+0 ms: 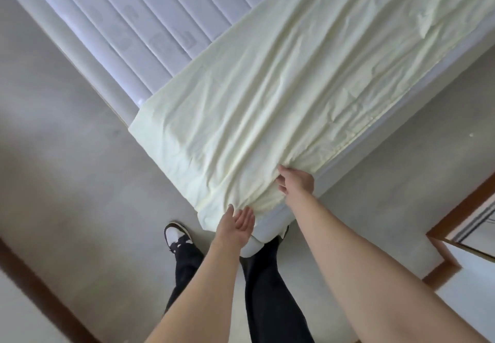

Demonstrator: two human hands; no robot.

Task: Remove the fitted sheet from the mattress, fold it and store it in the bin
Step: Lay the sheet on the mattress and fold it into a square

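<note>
Right hand: the right hand [296,180] was clenched on a gathered bunch of the pale yellow fitted sheet [281,96] at the near corner, fingers curled into the cloth so that creases fanned away from the fist.
Left hand: the left hand [237,222] was spread, palm up, fingers nearly straight, its fingertips at the sheet's bottom edge just beside the corner; whether they touched the cloth or hovered at it could not be told. It held nothing.
Sheet: it lay loose and wrinkled over the near part of the mattress [139,37], one side draping down toward the floor, a hem line showing along the other side.
Mattress: the far part was bare, its quilted white ribs exposed beyond a straight diagonal edge of the sheet; the rounded near corner [270,232] showed white beneath the cloth.
Done so far: judging from the bare ribs, the sheet was already off the far end and no longer stretched tight.
Left to do: the near corner seemed to be the step in hand; after it, pulling the sheet clear, folding it and storing it all remained.
Bin: not in view.
Surroundings: grey floor [67,155], the person's dark trousers and a black-and-white shoe [176,236] below the corner, brown wooden trim at the right.
</note>
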